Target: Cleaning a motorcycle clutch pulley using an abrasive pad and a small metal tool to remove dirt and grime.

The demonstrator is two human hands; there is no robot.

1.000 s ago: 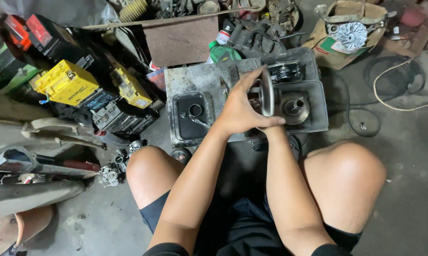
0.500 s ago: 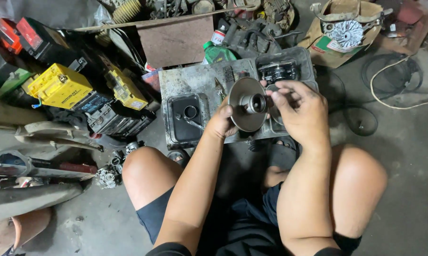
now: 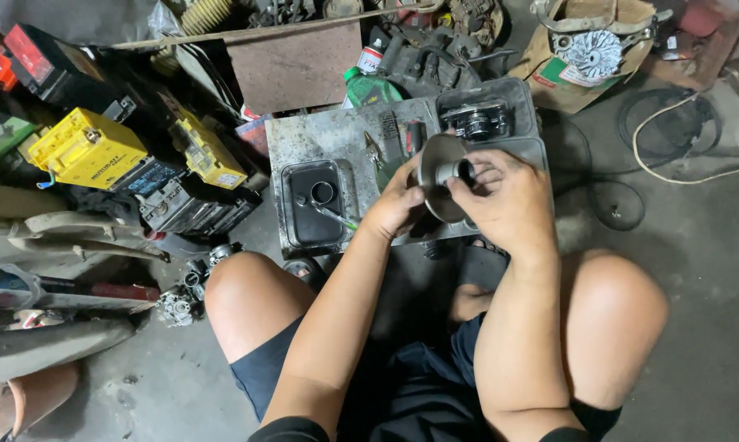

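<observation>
Gripping a grey metal disc (image 3: pixel 440 176), both hands' fingers (image 3: pixel 488 176) curled, yellow boxes (image 3: pixel 87 149) far left.

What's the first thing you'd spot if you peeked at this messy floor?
Right in the middle, the left hand and right hand hold a round grey metal disc over a grimy metal tray. To the left, bright yellow boxes stand out among dark clutter. At the top right, a white finned wheel lies in a brown bag.
</observation>
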